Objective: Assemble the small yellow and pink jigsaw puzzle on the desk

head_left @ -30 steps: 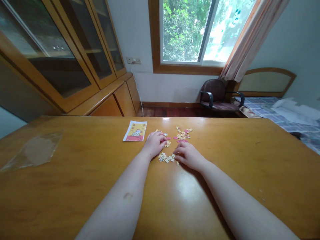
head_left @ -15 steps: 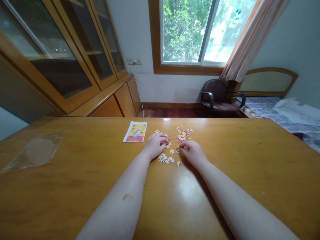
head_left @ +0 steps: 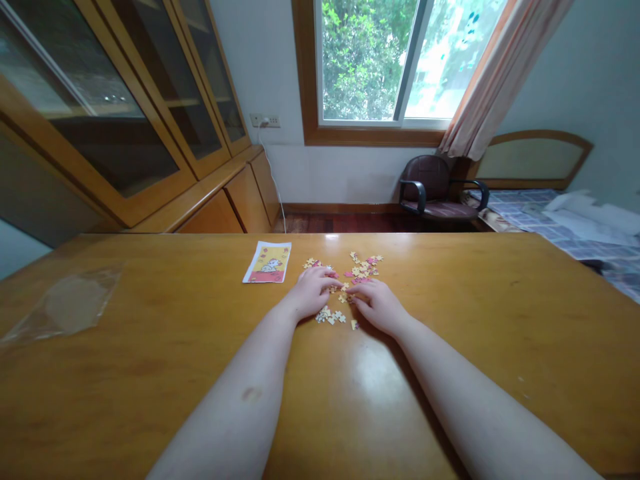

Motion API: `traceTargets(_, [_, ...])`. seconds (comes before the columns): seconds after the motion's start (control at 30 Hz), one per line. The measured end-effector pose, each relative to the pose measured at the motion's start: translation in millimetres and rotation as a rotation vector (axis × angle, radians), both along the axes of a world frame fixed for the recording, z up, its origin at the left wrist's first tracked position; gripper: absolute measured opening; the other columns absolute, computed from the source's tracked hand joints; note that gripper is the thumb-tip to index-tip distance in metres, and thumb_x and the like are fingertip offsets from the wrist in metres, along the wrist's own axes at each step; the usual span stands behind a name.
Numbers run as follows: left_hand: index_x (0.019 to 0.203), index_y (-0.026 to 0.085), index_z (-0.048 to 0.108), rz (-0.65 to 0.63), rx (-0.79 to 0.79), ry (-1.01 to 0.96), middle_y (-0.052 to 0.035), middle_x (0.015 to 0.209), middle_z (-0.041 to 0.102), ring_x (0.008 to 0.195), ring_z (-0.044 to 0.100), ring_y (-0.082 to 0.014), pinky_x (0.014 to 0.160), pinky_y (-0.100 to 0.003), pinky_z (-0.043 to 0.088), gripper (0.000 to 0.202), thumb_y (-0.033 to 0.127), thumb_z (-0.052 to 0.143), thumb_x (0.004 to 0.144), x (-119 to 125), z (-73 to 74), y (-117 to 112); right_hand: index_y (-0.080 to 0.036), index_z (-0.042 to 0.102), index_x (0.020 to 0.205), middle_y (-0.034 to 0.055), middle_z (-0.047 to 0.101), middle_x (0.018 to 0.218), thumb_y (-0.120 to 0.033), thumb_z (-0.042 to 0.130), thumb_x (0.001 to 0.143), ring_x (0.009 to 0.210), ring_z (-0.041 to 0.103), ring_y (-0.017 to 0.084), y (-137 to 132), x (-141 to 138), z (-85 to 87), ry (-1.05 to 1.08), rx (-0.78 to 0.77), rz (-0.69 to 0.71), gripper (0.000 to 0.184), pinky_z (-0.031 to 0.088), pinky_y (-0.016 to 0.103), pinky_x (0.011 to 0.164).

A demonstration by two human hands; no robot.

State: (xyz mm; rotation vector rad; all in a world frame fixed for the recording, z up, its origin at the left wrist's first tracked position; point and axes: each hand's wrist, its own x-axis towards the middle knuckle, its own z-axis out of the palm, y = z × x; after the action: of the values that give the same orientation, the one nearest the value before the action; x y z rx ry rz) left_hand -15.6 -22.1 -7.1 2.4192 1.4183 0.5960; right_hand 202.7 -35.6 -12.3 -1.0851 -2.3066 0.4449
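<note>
Several small yellow, red and white jigsaw pieces (head_left: 361, 267) lie scattered on the far middle of a wooden table (head_left: 150, 347). My left hand (head_left: 313, 291) rests palm down among them, its fingers curled onto a piece at the fingertips. My right hand (head_left: 376, 303) lies just to its right, fingers bent and pinched over pieces between the two hands. A smaller cluster of pieces (head_left: 331, 316) sits just in front of both hands. A printed picture card (head_left: 267, 262) in yellow and red lies to the left of my left hand.
A crumpled clear plastic bag (head_left: 63, 303) lies at the table's left side. Wooden glass-door cabinets (head_left: 125, 113) stand at the left. Beyond the table are a window (head_left: 395, 60), a dark armchair (head_left: 435, 190) and a bed (head_left: 565, 220).
My right hand moved from the near cluster up and left toward my left hand. My left hand's fingers stretched right, so the two hands now almost touch.
</note>
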Motion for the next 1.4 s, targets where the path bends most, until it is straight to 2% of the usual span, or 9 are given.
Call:
traceTargets(0.1, [0.107,0.032,0.075,0.018,-0.038,0.061,-0.0028,0.133,0.059,0.129,0.046,-0.0257,0.113,-0.05,0.031,0.041,0.012,0.049,0.084,0,-0.7,0,-0.022,0.073,0.098,0.0043,0.075,0.098,-0.011,0.056,0.085,0.094,0.065,0.02,-3,-1,1.1,-0.05,0.036,0.056,0.024,0.045,0.036,0.093])
traceTargets(0.33, [0.088,0.027,0.078,0.108,-0.025,0.04,-0.0034,0.126,0.064,0.128,0.047,-0.0282,0.112,-0.05,0.033,0.031,0.012,0.051,0.081,-2,2.9,3,-0.019,0.073,0.09,0.0061,0.073,0.096,-0.01,0.053,0.082,0.092,0.064,0.021,-1,4,4.9,-0.043,0.019,-0.218,0.023,0.047,0.033,0.088])
traceTargets(0.5, [0.085,0.027,0.077,0.115,0.005,-0.009,-0.0036,0.119,0.067,0.122,0.051,-0.0261,0.11,-0.048,0.036,0.031,0.011,0.052,0.08,-3,4.2,3,-0.021,0.076,0.084,0.0058,0.072,0.087,-0.016,0.055,0.083,0.084,0.062,0.021,-5,2,10.5,-0.166,0.027,-0.169,0.022,0.046,0.034,0.083])
traceTargets(0.63, [0.088,0.031,0.078,-0.008,-0.021,0.001,0.0,0.124,0.065,0.127,0.047,-0.0248,0.114,-0.05,0.03,0.037,0.007,0.052,0.078,-2,5.6,0,-0.021,0.077,0.08,0.0058,0.071,0.082,-0.015,0.056,0.081,0.081,0.061,0.021,-7,2,13.1,-0.204,-0.002,-0.142,0.022,0.045,0.034,0.082])
traceTargets(0.77, [0.087,0.032,0.079,-0.051,-0.05,0.043,0.0012,0.127,0.064,0.13,0.045,-0.0248,0.117,-0.052,0.023,0.039,0.007,0.051,0.078,-1,4.5,0,-0.021,0.077,0.083,0.004,0.07,0.082,-0.012,0.057,0.08,0.082,0.062,0.018,-10,0,13.5,-0.158,-0.037,0.052,0.023,0.045,0.031,0.082])
traceTargets(0.87, [0.1,0.032,0.077,-0.017,-0.043,0.066,-0.0013,0.131,0.062,0.131,0.045,-0.0256,0.116,-0.052,0.025,0.04,0.009,0.05,0.081,-1,1.6,1,-0.023,0.076,0.097,0.0049,0.07,0.091,-0.017,0.054,0.087,0.09,0.06,0.019,-13,-1,14.3,-0.163,-0.03,0.099,0.025,0.043,0.034,0.088])
traceTargets(1.03, [0.119,0.028,0.069,0.078,0.001,0.027,-0.0054,0.137,0.058,0.13,0.045,-0.0261,0.113,-0.05,0.032,0.041,0.015,0.049,0.086,-1,0.4,2,-0.034,0.064,0.126,0.0094,0.055,0.135,-0.045,0.056,0.091,0.126,0.043,0.032,-11,1,12.3,-0.28,-0.009,-0.133,0.038,0.027,0.056,0.108])
traceTargets(1.17, [0.111,0.028,0.073,0.116,0.008,0.011,-0.0052,0.133,0.061,0.129,0.046,-0.026,0.113,-0.049,0.033,0.041,0.01,0.049,0.084,-3,2.1,3,-0.03,0.063,0.129,0.012,0.041,0.15,-0.049,0.053,0.092,0.141,0.025,0.039,-8,2,5.9,-0.345,-0.043,-0.239,0.042,0.009,0.066,0.112])
traceTargets(1.4, [0.086,0.035,0.079,-0.112,-0.078,-0.011,0.0031,0.133,0.062,0.132,0.043,-0.0259,0.117,-0.055,0.023,0.046,0.0,0.051,0.073,0,2.2,-1,-0.03,0.05,0.141,0.013,0.031,0.157,-0.05,0.052,0.093,0.145,0.02,0.038,-4,1,1.4,-0.328,-0.051,-0.296,0.052,0.009,0.067,0.112])
